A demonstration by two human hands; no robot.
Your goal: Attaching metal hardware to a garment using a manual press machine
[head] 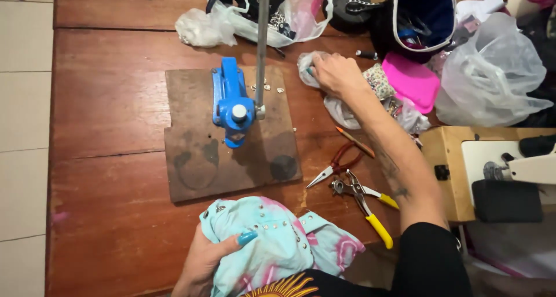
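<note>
My left hand [209, 256] grips a light blue and pink tie-dye garment [278, 245] studded with small metal rivets, at the near edge of the wooden table [110, 100]. My right hand [336, 74] reaches far across the table and closes on a small clear plastic bag [347, 111] of little parts. Between the hands stands a blue hand press [233, 103] with a long metal lever, bolted to a dark wooden board [197, 158]. A few loose silver rivets [267, 87] lie on the board beside the press.
Red-handled pliers [336, 165] and yellow-handled punch pliers [365, 207] lie right of the board. Plastic bags [492, 71], a pink pouch [411, 79] and a black bag [417, 16] crowd the far right. A sewing machine [509, 169] stands at the right edge.
</note>
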